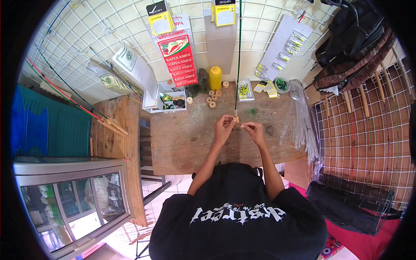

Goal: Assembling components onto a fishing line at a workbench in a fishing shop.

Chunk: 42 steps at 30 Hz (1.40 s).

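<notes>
- thin dark green rod point(238, 60), running from the top edge of the view down to the hands, lower end above the middle of the wooden table point(186, 143)
- at that end, a small tan piece point(237, 120); too small to tell whether fixed to the rod or merely held against it
- left hand point(224, 126): pinching around the rod's end and the tan piece
- right hand point(255, 131): just beside, thumb and fingertips drawn together; impossible to tell whether on anything thin
- in hand, by judgement: close two-handed fingertip work at the rod's lower end
- next move probably calling for a firm left pinch, fine right-hand control, and care against sway in so long a rod
- farther out, toward the wall: loose tan rings point(212, 104), yellow bottle point(215, 79), white tray point(245, 100) of small yellow-green pieces
</notes>
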Tool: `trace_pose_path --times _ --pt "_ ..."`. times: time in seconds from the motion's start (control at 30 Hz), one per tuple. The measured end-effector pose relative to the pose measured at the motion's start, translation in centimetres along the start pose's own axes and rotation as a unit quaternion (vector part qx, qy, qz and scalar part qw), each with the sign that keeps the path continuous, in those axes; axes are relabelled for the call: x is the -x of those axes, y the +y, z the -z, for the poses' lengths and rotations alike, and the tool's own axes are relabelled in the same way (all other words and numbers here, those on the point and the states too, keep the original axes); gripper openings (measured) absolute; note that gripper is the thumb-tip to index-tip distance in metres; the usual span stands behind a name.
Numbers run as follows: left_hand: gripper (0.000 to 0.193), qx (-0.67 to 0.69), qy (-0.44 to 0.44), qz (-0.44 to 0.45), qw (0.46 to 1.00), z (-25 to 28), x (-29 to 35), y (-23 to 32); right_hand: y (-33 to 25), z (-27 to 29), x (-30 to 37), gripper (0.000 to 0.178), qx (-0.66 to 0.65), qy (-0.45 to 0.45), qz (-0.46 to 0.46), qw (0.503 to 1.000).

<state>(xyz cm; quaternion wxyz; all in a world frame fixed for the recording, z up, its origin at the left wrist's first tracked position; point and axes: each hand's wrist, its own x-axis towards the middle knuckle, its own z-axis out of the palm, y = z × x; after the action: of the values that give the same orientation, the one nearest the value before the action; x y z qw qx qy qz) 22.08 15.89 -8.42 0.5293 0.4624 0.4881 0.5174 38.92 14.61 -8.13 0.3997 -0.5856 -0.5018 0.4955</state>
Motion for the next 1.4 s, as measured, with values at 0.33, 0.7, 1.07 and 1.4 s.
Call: trace_pose_path --times 0.33,0.7,1.07,1.4 --pt "0.020 -0.029 0.000 0.003 1.000 0.0 0.0 0.6 2.7 1.7 -0.5 0.008 0.023 -0.042 -0.013 0.999" --pt "0.019 -0.028 0.015 -0.005 0.999 0.0 0.0 0.2 0.5 1.5 -0.4 0.015 -0.244 -0.055 -0.107 0.962" --pt "0.020 -0.017 -0.013 0.016 1.000 0.0 0.0 0.8 -2.3 2.2 0.0 0.063 -0.181 -0.110 -0.116 0.970" --pt "0.020 -0.041 -0.017 0.013 0.999 0.2 -0.1 0.6 -5.4 -1.3 0.2 0.080 0.186 -0.059 0.025 0.980"
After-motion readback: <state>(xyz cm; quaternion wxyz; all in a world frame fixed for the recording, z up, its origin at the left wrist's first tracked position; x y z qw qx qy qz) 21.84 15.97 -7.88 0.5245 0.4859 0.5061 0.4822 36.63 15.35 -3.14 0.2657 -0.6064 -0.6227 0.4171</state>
